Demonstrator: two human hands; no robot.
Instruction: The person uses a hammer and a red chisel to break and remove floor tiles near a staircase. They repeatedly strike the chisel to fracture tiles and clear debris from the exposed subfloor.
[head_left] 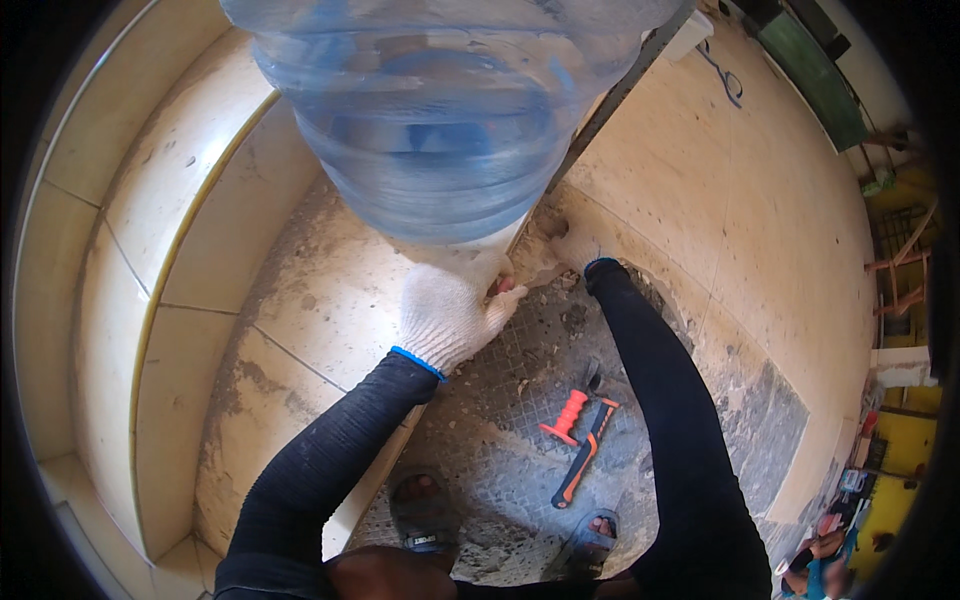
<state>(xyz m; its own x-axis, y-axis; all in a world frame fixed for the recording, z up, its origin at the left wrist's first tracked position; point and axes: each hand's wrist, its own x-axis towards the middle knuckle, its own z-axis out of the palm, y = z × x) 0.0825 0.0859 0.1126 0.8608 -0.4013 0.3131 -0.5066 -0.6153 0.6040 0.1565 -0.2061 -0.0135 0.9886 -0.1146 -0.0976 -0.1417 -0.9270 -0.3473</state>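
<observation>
Gloved left hand (450,312) grips the neck of a large clear blue water jug (440,110), tipped mouth-down toward the rough floor patch (520,440), its long axis running up and away. Right hand (577,247), mostly hidden beside the mouth, grip unclear. Contents cannot be made out.

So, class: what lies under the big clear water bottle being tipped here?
Under the water bottle is the gloved left hand at its neck, with dusty floor tiles below. The bottle's mouth is covered by that glove; the right hand shows only partly.
</observation>
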